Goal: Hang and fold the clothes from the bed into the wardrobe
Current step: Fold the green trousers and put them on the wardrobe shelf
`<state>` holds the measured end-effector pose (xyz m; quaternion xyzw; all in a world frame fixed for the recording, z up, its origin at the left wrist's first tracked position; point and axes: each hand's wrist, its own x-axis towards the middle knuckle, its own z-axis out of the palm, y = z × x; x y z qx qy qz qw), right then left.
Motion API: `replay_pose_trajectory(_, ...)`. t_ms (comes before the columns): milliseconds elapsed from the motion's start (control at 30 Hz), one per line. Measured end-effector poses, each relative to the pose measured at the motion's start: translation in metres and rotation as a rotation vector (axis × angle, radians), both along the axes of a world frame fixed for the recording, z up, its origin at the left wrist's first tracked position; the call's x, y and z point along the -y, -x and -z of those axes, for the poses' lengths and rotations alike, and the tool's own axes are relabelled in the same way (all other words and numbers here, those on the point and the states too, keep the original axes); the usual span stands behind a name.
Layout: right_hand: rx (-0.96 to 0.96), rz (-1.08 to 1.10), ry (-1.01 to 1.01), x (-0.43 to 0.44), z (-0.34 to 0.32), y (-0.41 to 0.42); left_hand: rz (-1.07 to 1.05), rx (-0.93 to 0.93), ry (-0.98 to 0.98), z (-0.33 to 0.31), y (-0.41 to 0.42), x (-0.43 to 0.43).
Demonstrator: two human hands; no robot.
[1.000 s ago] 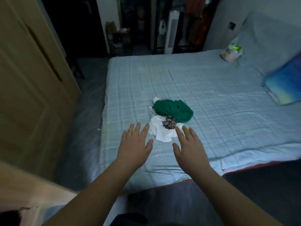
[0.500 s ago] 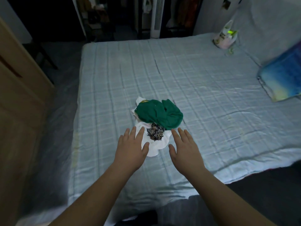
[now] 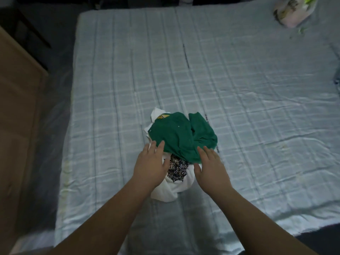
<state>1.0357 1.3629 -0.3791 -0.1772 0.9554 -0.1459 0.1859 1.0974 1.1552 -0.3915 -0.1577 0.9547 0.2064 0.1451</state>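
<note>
Clothes pile [image 3: 181, 144] lies on bed [image 3: 239, 89], near its front edge. Left hand [image 3: 150, 165] and right hand [image 3: 211, 169] flank the pile, fingers apart, gripping nothing

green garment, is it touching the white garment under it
Touching. The head view shows the green garment heaped directly on the white garment, its crumpled lower edge overlapping the white cloth with no bedsheet visible between them.

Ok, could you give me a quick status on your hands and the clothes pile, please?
Left hand and right hand open, at the pile's near edge, gripping nothing. Green garment atop white garment on the bed. Nothing in the way.
</note>
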Motion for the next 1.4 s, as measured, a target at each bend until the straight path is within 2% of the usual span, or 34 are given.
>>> replay_pose_trajectory(167, 0.199, 0.01, 0.073, 0.02, 0.061, 0.064, -0.164, 0.135, -0.151, 0.046, 0.054, 0.005)
replay_pose_trajectory(300, 0.322, 0.016, 0.074, 0.038, 0.112, 0.112, -0.242, 0.139, -0.211, 0.089, 0.093, 0.009)
replay_pose_trajectory(400, 0.425, 0.042, 0.121, 0.06, 0.137, 0.137, -0.427, 0.138, -0.311, 0.119, 0.119, 0.014)
replay_pose_trajectory(500, 0.52, 0.134, 0.147, 0.08, 0.151, 0.145, -0.655, 0.16, -0.403, 0.14, 0.135, 0.019)
replay_pose_trajectory(667, 0.554, 0.265, 0.154, 0.091, 0.154, 0.128, -0.81, 0.16, -0.571, 0.145, 0.137, 0.016)
replay_pose_trajectory(767, 0.524, 0.306, 0.208, 0.087, 0.137, 0.112, -0.865, 0.127, -0.722, 0.121, 0.134, 0.011)
replay_pose_trajectory(933, 0.456, 0.337, 0.441, 0.066, 0.065, 0.088, -0.956, -0.025, -1.16, 0.043, 0.099, 0.001)
replay_pose_trajectory(1100, 0.385, 0.233, 0.665, 0.032, -0.036, 0.035, -0.798, -0.136, -1.382, -0.043, 0.029, -0.01)
replay_pose_trajectory(1200, 0.365, 0.158, 0.737, 0.012, -0.086, -0.012, -0.6, -0.202, -1.429, -0.081, -0.017, -0.017)
replay_pose_trajectory(1300, 0.286, 0.117, 0.809, -0.006, -0.117, -0.054, -0.529, -0.296, -1.454, -0.108, -0.052, -0.027)
replay_pose_trajectory(1400, 0.13, 0.354, 0.953, -0.026, -0.131, -0.078, -0.454, -0.354, -1.407, -0.132, -0.08, -0.036)
